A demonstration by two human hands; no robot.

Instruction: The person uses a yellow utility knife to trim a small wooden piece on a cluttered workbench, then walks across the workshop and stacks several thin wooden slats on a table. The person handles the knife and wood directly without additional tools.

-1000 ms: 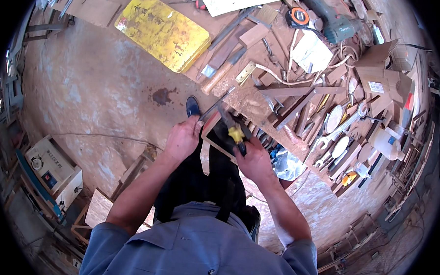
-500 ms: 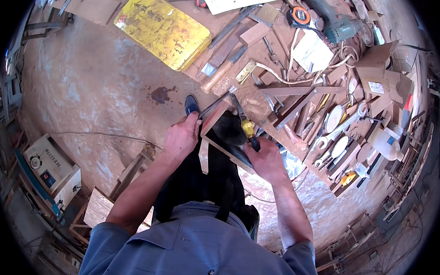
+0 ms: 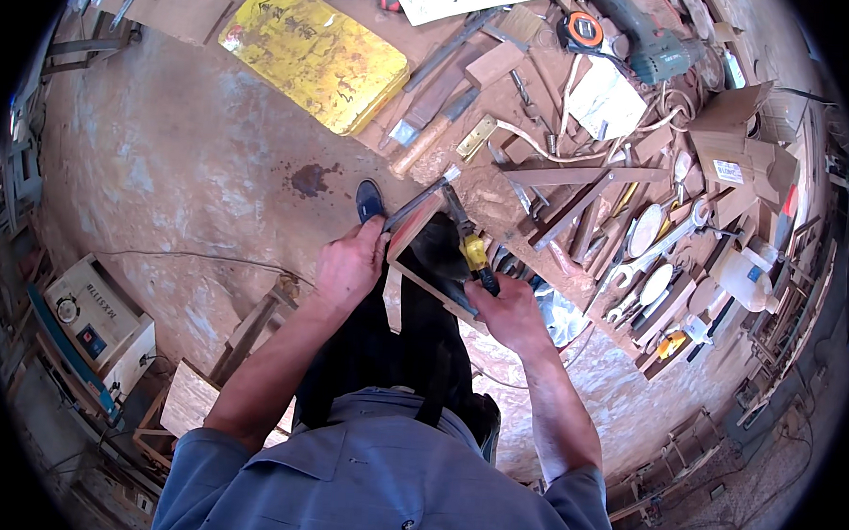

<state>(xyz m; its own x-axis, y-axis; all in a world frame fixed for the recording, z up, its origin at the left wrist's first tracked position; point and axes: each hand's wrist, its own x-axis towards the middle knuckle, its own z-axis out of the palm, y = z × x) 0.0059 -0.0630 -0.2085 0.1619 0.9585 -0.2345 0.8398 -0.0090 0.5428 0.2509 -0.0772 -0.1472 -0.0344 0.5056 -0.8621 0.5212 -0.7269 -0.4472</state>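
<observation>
My left hand [image 3: 347, 266] is closed on a long, narrow metal bar [image 3: 420, 201] slanting up along a pale wooden piece [image 3: 407, 239] with a reddish face, above my dark-trousered legs. My right hand [image 3: 510, 311] is closed on the black grip of a yellow-and-black tool [image 3: 473, 248], whose dark shaft reaches up beside the bar's upper end; whether they touch I cannot tell. A dark recess lies between the wooden piece and the tool. The workbench edge [image 3: 538, 260], strewn with sawdust, is just beyond.
The bench holds a yellow case [image 3: 315, 52], a power drill [image 3: 656, 52], a tape measure [image 3: 582, 30], chisels [image 3: 412, 127], wood offcuts, cardboard [image 3: 737, 155] and a wrench [image 3: 623, 283]. A boxy machine [image 3: 100, 317] stands at lower left; a cable [image 3: 188, 253] crosses the floor.
Since a second ago, the yellow tool and my right hand have moved right, and the tool's shaft has swung toward the bar's upper end. My left hand has barely moved.
</observation>
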